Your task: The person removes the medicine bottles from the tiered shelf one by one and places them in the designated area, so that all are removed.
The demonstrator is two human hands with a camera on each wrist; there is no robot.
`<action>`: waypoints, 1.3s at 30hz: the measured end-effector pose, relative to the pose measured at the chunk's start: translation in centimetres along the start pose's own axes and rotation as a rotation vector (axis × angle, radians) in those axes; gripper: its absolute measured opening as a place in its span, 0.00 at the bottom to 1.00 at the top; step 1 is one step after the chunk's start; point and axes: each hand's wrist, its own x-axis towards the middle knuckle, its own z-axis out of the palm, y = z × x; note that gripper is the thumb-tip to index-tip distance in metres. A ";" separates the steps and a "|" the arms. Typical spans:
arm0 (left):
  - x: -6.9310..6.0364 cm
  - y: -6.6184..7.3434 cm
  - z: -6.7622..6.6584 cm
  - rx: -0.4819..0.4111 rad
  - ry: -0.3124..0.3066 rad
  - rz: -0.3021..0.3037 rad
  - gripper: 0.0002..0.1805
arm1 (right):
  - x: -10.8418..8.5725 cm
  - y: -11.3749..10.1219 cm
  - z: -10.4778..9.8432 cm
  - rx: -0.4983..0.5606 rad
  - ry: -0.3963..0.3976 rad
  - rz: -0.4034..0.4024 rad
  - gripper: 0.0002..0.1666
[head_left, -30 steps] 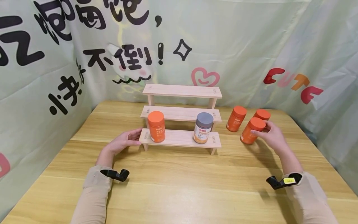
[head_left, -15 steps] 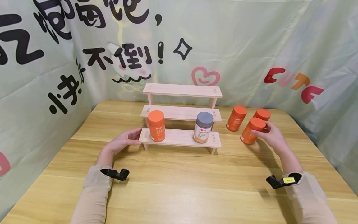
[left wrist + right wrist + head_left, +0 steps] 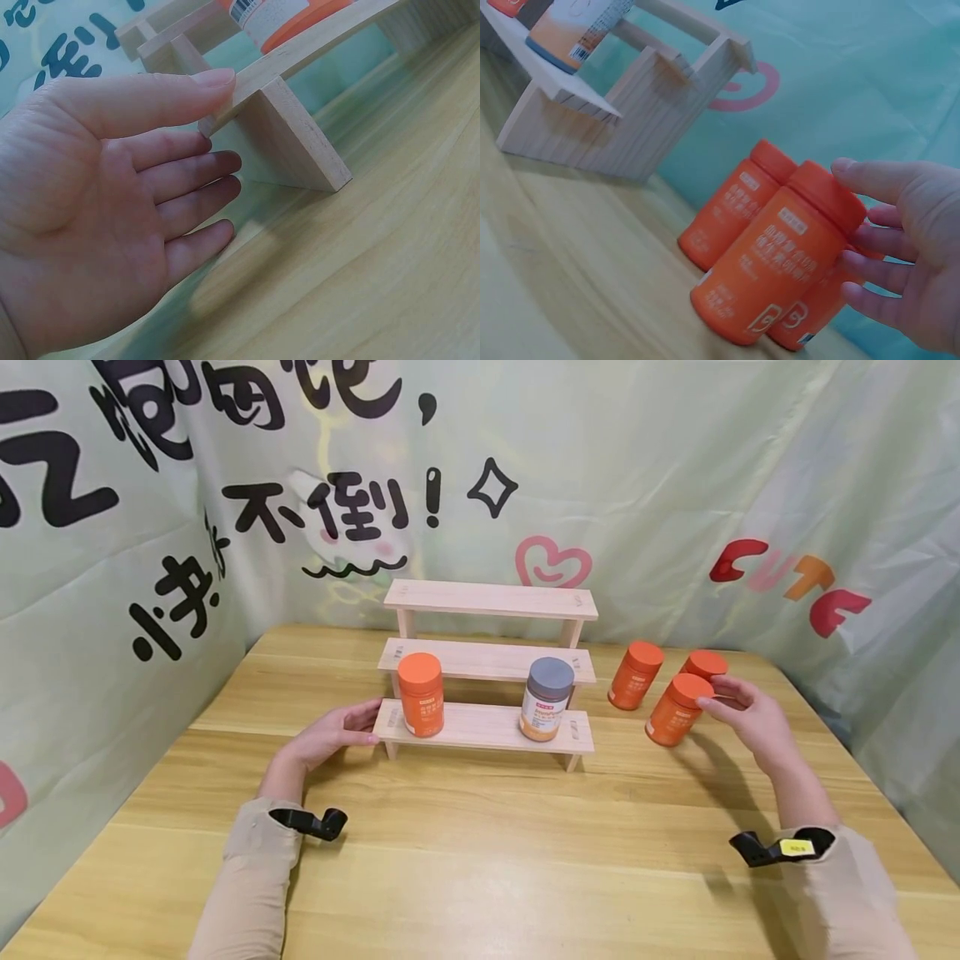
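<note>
A three-step wooden shelf (image 3: 480, 727) stands on the table. My left hand (image 3: 335, 739) is at the left end of its lowest board; in the left wrist view the thumb (image 3: 214, 78) touches the board's end and the other fingers extend loosely beside it. An orange bottle (image 3: 422, 697) and a grey-capped bottle (image 3: 545, 702) stand upright on that board. On the right, my right hand (image 3: 757, 720), fingers loosely spread, is beside the cap of the front orange bottle (image 3: 769, 259). The thumb is close to the cap; contact is unclear.
Two more orange bottles stand close by: one at the left (image 3: 634, 677), and one behind (image 3: 707, 663), partly hidden by the front bottle. A printed cloth (image 3: 660, 468) hangs behind the wooden table (image 3: 480, 860).
My right hand has loosened from the front orange bottle and shifted right, while the bottle stays standing. My left hand keeps its place at the shelf.
</note>
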 end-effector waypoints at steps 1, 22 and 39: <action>0.0 0.0 0.0 -0.001 0.001 -0.001 0.43 | 0.0 -0.1 -0.1 0.010 0.002 0.000 0.36; -0.1 -0.1 -0.1 0.017 0.008 0.004 0.42 | 0.8 -5.7 0.2 -0.018 -0.015 -0.025 0.36; 0.0 -0.2 -0.1 0.013 0.005 -0.006 0.44 | 1.8 -9.7 5.2 0.013 -0.204 -0.107 0.37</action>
